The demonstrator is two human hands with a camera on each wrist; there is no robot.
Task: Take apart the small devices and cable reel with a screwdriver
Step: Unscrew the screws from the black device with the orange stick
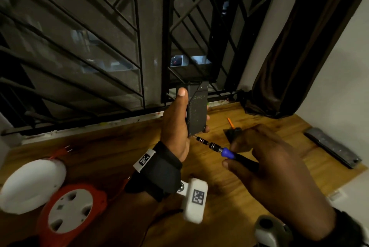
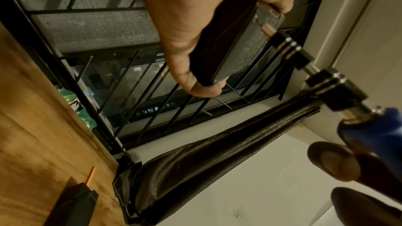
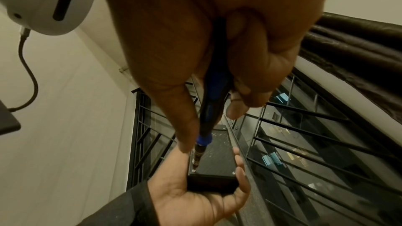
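My left hand point(image 1: 175, 125) grips a black box-shaped device point(image 1: 196, 111) upright above the wooden table point(image 1: 111, 153), thumb along its left edge, fingers wrapped behind. My right hand point(image 1: 267, 168) pinches a blue-and-black screwdriver point(image 1: 229, 154). Its bit touches the device's lower left corner, at a screw point(image 3: 193, 170). The left wrist view shows the device point(image 2: 243, 47) from the side with the screwdriver point(image 2: 326, 82) meeting its end. An orange cable reel point(image 1: 69, 210) with a white hub lies at the lower left.
A white oval device point(image 1: 32, 184) lies beside the reel. A dark panel point(image 1: 333, 149) rests at the table's right edge, and a small black part point(image 1: 232, 133) with an orange stick point(image 1: 230, 123) sits behind my right hand. Window bars point(image 1: 99, 47) and a dark curtain point(image 1: 295, 63) stand behind.
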